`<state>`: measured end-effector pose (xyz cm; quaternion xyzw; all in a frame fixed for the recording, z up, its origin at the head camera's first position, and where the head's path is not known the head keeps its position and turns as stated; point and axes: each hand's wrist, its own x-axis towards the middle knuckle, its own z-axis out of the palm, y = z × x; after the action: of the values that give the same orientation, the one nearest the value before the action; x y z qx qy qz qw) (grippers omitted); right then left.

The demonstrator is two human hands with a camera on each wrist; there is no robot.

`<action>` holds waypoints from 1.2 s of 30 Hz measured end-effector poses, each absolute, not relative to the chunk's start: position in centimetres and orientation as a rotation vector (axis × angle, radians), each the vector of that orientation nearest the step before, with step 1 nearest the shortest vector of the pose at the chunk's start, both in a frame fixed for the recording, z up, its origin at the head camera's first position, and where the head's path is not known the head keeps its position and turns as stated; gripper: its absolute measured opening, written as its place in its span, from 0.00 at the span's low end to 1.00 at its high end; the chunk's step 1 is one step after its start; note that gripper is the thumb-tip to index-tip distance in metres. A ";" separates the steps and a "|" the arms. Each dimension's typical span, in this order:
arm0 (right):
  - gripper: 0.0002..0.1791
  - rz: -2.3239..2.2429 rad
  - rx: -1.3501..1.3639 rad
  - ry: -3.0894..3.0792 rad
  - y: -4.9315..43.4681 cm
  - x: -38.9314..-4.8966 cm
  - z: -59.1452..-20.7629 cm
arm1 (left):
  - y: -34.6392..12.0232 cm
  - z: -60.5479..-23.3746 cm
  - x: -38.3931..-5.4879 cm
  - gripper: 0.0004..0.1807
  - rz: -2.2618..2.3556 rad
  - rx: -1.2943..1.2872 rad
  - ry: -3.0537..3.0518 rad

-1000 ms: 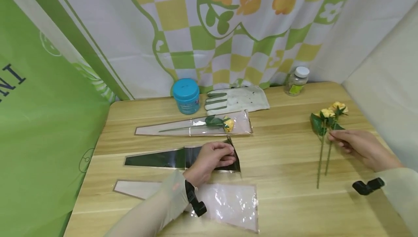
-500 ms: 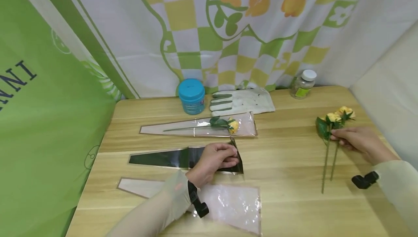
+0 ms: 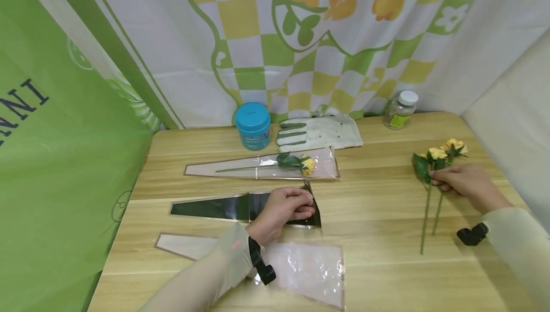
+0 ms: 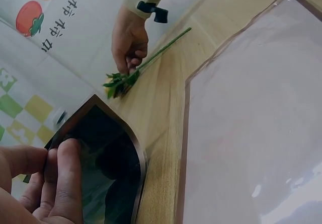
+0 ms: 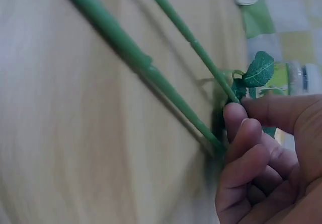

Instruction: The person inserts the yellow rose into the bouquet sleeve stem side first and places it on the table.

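Observation:
My left hand (image 3: pixel 284 211) pinches the wide-end edge of a black tapered flower sleeve (image 3: pixel 210 208), lifting that edge a little. In the left wrist view its thumb and fingers are at the dark film's border (image 4: pixel 135 138). Over at the right, my right hand (image 3: pixel 470 185) pinches the green stem of a yellow rose (image 3: pixel 437 153) just below its leaves. A second yellow rose (image 3: pixel 456 146) is close beside it. In the right wrist view, thumb and forefinger hold the upper stem (image 5: pixel 188 35), while the other stem (image 5: pixel 146 68) runs alongside; my fingers hide where they come together.
Behind the black sleeve, a clear sleeve (image 3: pixel 199 169) contains a yellow rose (image 3: pixel 307 164). A wider clear sleeve (image 3: pixel 309 269) is partly under my left forearm. Along the back stand a blue tub (image 3: pixel 253 128) and a white-capped jar (image 3: pixel 399 111), with a work glove (image 3: pixel 328 133) between them.
The head view has shifted slightly. My right hand has moved a little left, and the pinched rose's leaf and stem have shifted with it. My left hand keeps its pinch on the black sleeve.

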<state>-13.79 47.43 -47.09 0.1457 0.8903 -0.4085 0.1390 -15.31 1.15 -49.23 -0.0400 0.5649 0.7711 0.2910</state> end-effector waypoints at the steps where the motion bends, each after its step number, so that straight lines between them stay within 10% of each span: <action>1: 0.27 -1.234 0.442 2.529 47.3 -13.8 -46.9 | 1.2 -49.2 -15.3 0.06 2.054 -0.106 1.508; 8: 0.09 -1.957 0.421 1.938 43.7 -13.0 -44.8 | 1.6 -49.1 -15.8 0.07 2.021 -0.083 1.531; 36: 0.13 -3.024 0.371 1.979 30.9 -12.4 -41.5 | 3.1 -49.6 -16.6 0.06 1.962 -0.065 1.617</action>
<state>-12.40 30.86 -41.49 0.0991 0.5283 -0.8074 -0.2431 -16.65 3.11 -49.62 -0.0245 0.6077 0.7371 0.2946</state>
